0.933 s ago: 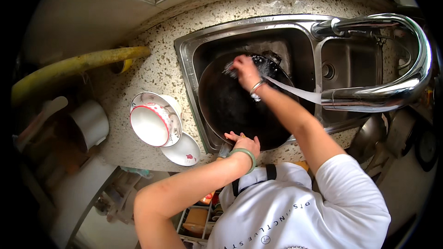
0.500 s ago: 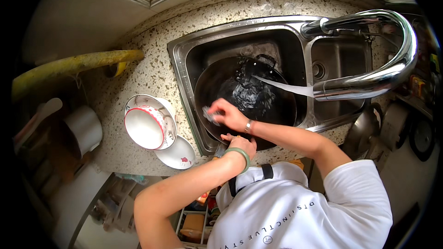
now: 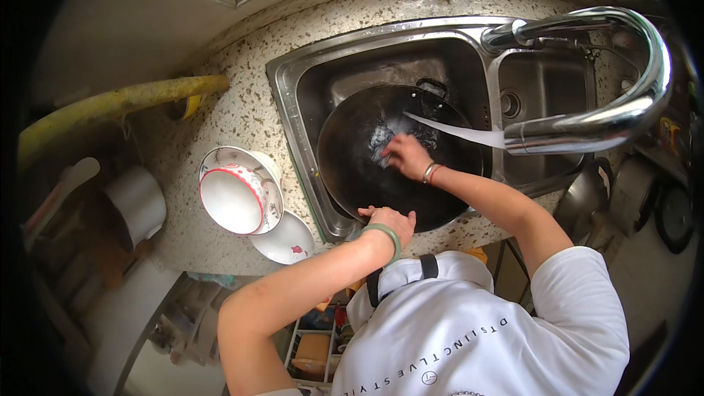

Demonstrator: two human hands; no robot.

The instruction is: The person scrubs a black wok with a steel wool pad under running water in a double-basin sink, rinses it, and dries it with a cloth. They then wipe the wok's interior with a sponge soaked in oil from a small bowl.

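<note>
A large black wok (image 3: 345,150) lies tilted in the left sink basin, its small loop handle (image 3: 433,88) at the far side. At the near rim my left hand (image 3: 387,221), with a green bangle on the wrist, is closed over the wok's edge; whether it also covers a handle is hidden. My right hand (image 3: 408,156) is inside the wok, fingers curled down around a silvery scrubber (image 3: 383,155) that is mostly covered and blurred. Water (image 3: 455,130) streams from the chrome faucet (image 3: 587,139) into the wok, where it splashes and pools.
Left of the sink (image 3: 293,110), nested white bowls (image 3: 231,202) with red rims lean on a white plate (image 3: 284,240) on the speckled counter (image 3: 246,114). A thick yellow hose (image 3: 125,103) runs at the far left. Pans (image 3: 583,194) hang at the right. An open drawer (image 3: 312,356) is below.
My right hand has moved with the scrubber from the wok's near left side toward its middle. My left hand stays at the near rim, and the wok has shifted slightly right.
</note>
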